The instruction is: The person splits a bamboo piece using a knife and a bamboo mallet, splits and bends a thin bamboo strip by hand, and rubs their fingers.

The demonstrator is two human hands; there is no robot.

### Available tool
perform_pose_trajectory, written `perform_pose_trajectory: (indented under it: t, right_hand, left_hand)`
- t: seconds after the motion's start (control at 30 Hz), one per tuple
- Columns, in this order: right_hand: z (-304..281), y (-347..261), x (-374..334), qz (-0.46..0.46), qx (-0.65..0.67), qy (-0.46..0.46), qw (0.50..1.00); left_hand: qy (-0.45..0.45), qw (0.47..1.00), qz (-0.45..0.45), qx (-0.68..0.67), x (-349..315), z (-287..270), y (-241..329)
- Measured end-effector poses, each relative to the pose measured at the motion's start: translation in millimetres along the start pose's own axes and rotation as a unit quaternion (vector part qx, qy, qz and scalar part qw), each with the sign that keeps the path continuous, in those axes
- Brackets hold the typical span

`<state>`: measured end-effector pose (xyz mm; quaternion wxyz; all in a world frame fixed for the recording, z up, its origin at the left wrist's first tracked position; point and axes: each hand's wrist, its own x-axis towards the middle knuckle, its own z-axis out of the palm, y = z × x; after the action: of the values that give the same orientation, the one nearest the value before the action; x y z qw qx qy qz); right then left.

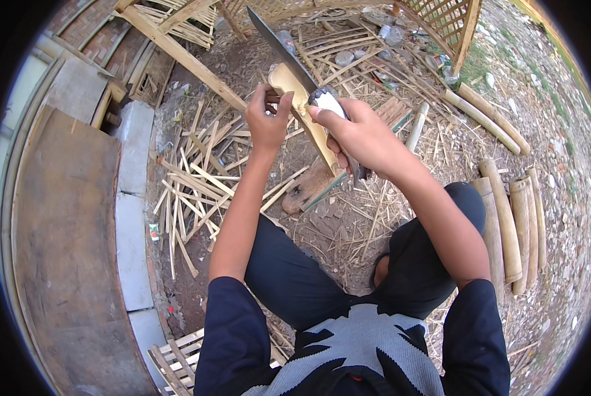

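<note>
A split length of bamboo, pale on its hollow inner side, slants in front of me. Its left edge is between the thumb and curled fingers of my left hand. My right hand is closed round the dark-and-white handle of a machete. The blade points up and to the left, lying just over or against the bamboo's right side; I cannot tell whether it touches. Below the bamboo's lower end, a worn wooden plank with a green edge lies on the ground.
Thin bamboo strips litter the ground at left and ahead. Several whole bamboo lengths lie at right, two more beyond them. A wooden frame beam stands ahead-left; a brown board and grey blocks line the left.
</note>
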<state>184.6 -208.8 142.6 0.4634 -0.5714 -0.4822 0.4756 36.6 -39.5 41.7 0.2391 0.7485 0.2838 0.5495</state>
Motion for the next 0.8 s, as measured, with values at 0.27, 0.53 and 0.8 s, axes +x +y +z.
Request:
perform_pose_trajectory:
  t: [0.27,0.53,0.8]
  right_hand:
    - [6,-4,-3,0.003,-0.05,0.012,0.999]
    - [16,11,3,-0.023,0.032,0.021,0.999]
    - [21,5,0,-0.023,0.028,0.028,0.999]
  left_hand:
    - [0.0,1.0,-0.023,-0.001,-1,-1,-2]
    - [-0.005,1.0,-0.011,-0.017,0,0,-1]
    - [-0.012,1.0,-0.01,-0.002,0,-1,-9]
